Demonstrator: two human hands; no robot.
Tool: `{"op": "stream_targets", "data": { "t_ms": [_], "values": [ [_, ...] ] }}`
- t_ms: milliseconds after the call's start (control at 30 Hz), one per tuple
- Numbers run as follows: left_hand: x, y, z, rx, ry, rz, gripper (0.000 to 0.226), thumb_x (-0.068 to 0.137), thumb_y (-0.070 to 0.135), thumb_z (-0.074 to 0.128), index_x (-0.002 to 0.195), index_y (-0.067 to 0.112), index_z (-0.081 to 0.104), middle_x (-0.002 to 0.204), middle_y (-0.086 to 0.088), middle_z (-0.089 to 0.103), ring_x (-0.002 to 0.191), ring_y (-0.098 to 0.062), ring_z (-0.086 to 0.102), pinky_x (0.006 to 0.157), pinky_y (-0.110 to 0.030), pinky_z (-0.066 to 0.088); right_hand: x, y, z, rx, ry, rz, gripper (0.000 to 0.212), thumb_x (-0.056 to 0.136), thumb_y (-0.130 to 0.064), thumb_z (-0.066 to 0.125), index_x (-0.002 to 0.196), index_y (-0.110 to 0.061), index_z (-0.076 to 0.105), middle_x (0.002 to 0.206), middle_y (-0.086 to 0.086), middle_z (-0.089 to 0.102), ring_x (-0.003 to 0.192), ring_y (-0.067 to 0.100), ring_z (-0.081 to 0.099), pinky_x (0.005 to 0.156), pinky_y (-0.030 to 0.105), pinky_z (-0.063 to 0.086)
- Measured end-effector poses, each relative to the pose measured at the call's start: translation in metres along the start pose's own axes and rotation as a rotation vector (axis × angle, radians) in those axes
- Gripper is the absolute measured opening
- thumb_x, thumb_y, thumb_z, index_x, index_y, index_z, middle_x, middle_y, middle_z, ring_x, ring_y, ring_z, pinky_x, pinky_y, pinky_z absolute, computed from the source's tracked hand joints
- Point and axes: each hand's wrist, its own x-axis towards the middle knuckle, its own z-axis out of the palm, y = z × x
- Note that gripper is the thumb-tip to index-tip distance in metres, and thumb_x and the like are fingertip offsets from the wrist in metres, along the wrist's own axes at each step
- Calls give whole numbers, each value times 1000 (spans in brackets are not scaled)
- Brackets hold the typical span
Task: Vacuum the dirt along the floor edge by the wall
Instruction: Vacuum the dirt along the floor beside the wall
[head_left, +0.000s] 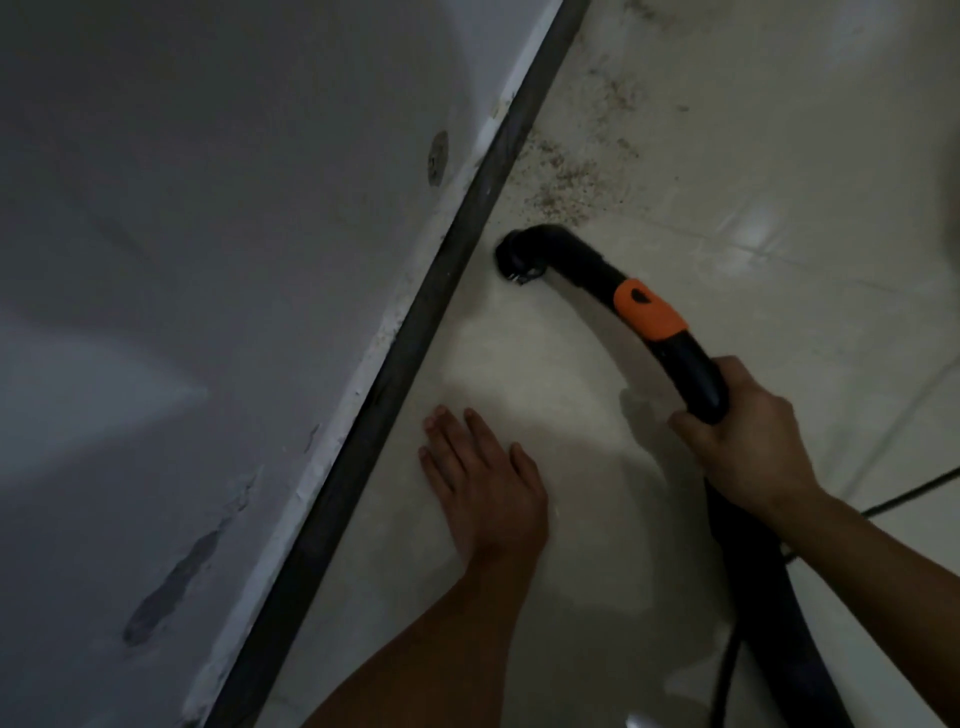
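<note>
One vacuum pipe, two hands, one patch of dirt by the wall.
My right hand (743, 436) is wrapped tight around the black vacuum pipe (623, 301); its one nozzle (517, 257) sits on the floor (753, 182) beside the dark wall strip (415, 322), near the dirt (566, 176). My left hand (483, 483) lies flat, fingers spread, holding nothing.

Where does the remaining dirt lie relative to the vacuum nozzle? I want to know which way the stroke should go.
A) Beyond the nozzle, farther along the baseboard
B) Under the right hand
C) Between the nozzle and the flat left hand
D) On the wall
A: the speckled dirt lies past the nozzle, beside the dark baseboard; the floor toward the left hand looks clean.
</note>
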Motion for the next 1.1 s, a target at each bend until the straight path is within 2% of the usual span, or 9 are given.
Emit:
{"op": "stream_targets", "data": {
  "t_ms": [267, 400, 533, 700, 767, 867, 967, 1033, 1100],
  "values": [
    [1, 0, 2, -1, 7, 1, 64, 93, 37, 23, 145, 1, 35, 153, -26, 26, 143, -39, 22, 116, -53, 16, 74, -41, 4, 92, -5, -2, 38, 80, -18, 72, 112, -13, 54, 81, 6, 57, 69, 30, 59, 61, 34, 50],
    [1, 0, 1, -12, 2, -1, 65, 93, 37, 22, 145, 0, 35, 153, -26, 25, 143, -39, 22, 117, -53, 16, 40, -34, 4, 106, -69, -42, 32, 78, -16, 72, 100, -19, 49, 72, -2, 55, 64, 28, 59, 58, 32, 48],
    [0, 0, 0, -26, 7, 7, 64, 92, 36, 24, 143, 0, 37, 152, -27, 27, 142, -40, 23, 117, -53, 16, -18, -16, 0, 95, -156, -120, 38, 75, -13, 75, 102, -26, 51, 72, -8, 58, 61, 11, 57, 50, 23, 41],
    [0, -1, 0, -7, -49, 1, 61, 95, 36, 28, 147, 2, 31, 154, -26, 21, 144, -39, 17, 118, -51, 11, -46, -2, -2, 121, -253, -159, 41, 75, -10, 74, 102, -33, 52, 72, -11, 61, 63, 2, 60, 52, 19, 43],
    [0, -2, 0, -16, -46, -2, 60, 95, 34, 37, 146, 2, 34, 154, -26, 23, 143, -39, 19, 118, -51, 13, -42, 4, -7, 136, -220, -126, 38, 74, -10, 74, 100, -30, 56, 72, -10, 61, 62, 2, 61, 52, 16, 42],
    [1, -2, -1, -47, 8, 23, 57, 93, 30, 40, 140, -2, 42, 148, -30, 33, 139, -42, 28, 115, -53, 19, -44, 21, -25, 93, -94, -47, 32, 78, -15, 74, 102, -25, 54, 72, -4, 60, 63, 20, 62, 56, 30, 45],
    [-3, -2, -2, -25, 8, 35, 57, 94, 29, 38, 140, -5, 41, 147, -32, 32, 138, -44, 29, 115, -54, 19, -73, 50, -50, 110, -56, 28, 21, 85, -32, 68, 100, -27, 53, 64, 2, 62, 54, 21, 63, 51, 36, 51],
    [-5, -1, -5, 15, -31, 46, 57, 95, 28, 39, 141, -5, 37, 148, -34, 29, 139, -46, 26, 115, -53, 15, -102, 76, -67, 188, -53, 98, 17, 86, -41, 65, 97, -33, 55, 58, 4, 64, 47, 17, 62, 44, 33, 50],
    [3, 0, -10, 82, -69, 111, 58, 96, 28, 39, 143, -5, 35, 148, -36, 25, 139, -47, 22, 116, -52, 11, -126, 102, -82, 230, -4, 179, 15, 87, -40, 66, 98, -35, 56, 60, 0, 67, 45, 15, 62, 40, 26, 48]
  ]
}}
